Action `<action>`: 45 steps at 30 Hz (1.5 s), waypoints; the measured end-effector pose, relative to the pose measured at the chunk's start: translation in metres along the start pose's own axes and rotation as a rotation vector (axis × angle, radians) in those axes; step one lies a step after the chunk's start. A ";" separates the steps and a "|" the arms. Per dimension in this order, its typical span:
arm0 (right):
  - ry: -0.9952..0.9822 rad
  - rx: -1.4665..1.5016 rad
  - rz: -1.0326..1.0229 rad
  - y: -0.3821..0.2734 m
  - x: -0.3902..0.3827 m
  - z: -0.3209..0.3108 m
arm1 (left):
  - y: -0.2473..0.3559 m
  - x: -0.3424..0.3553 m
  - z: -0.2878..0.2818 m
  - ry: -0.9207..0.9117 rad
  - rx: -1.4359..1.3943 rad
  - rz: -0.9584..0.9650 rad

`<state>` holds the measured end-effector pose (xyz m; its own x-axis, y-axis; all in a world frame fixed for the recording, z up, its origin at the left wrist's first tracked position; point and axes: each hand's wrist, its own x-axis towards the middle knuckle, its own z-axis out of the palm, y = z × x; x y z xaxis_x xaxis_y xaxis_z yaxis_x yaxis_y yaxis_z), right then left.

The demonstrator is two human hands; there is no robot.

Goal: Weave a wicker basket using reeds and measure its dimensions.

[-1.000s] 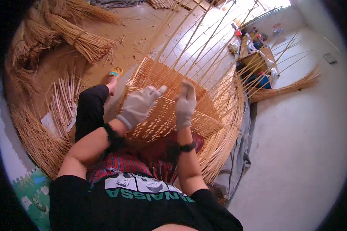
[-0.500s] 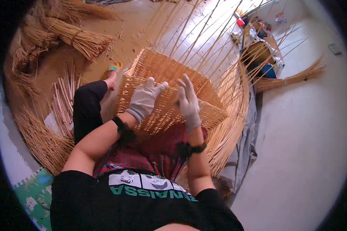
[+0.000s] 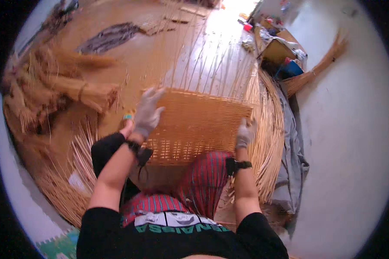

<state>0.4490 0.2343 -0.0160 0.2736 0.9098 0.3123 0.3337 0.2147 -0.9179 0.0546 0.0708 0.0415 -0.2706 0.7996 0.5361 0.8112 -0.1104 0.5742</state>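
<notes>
A woven wicker basket (image 3: 194, 125) stands over my lap, one broad wall facing up at me. Long thin stakes (image 3: 205, 73) stick out from its far edge, blurred by motion. My gloved left hand (image 3: 148, 113) lies along the left edge, fingers stretched and thumb apart, touching the weave. At the right edge, my gloved right hand (image 3: 246, 133) has its fingers curled around the basket's side. The basket's underside and far side are hidden.
Tied bundles of wicker rods (image 3: 88, 93) lie on the floor at the left. Long loose rods (image 3: 268, 146) spread beside my right arm over a grey cloth (image 3: 293, 172). Beyond them are a cardboard box (image 3: 278, 52) and another bundle (image 3: 322, 64) against the wall.
My hands have moved apart from near the middle to the basket's two side edges. The basket has turned, so one flat wall now faces me. My head view has shifted too.
</notes>
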 end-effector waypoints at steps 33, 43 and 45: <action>-0.980 -1.037 0.615 0.276 -0.397 -0.271 | -0.024 -0.193 0.032 -0.530 0.732 0.140; -0.559 -0.412 1.088 0.290 -0.496 -0.219 | -0.016 -0.187 0.058 -0.636 0.985 0.100; -0.664 -0.360 1.008 0.290 -0.502 -0.206 | -0.015 -0.184 0.060 -0.577 0.947 0.046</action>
<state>0.5946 -0.2337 -0.3885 0.0785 0.6379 -0.7661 0.4964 -0.6914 -0.5249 0.1233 -0.0391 -0.1024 -0.1482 0.9884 0.0344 0.9490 0.1519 -0.2762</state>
